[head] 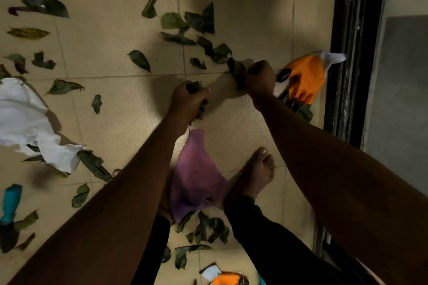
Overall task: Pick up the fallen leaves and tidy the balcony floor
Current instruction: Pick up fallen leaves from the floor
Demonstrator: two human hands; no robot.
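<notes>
Head view shows gathering under way. The left hand [188,97] is fisted round leaves [195,87], and the right hand [260,76] is curled on a clump [237,71] low at the floor [111,53]. Many more leaves lie scattered ahead and to the left. By my judgement, both handfuls next need dumping, likely into what looks like a white bag [25,118] at the left. The right side is tight, with the door frame [354,53] and an orange glove [303,76] close by. Bare tile opens ahead-left.
</notes>
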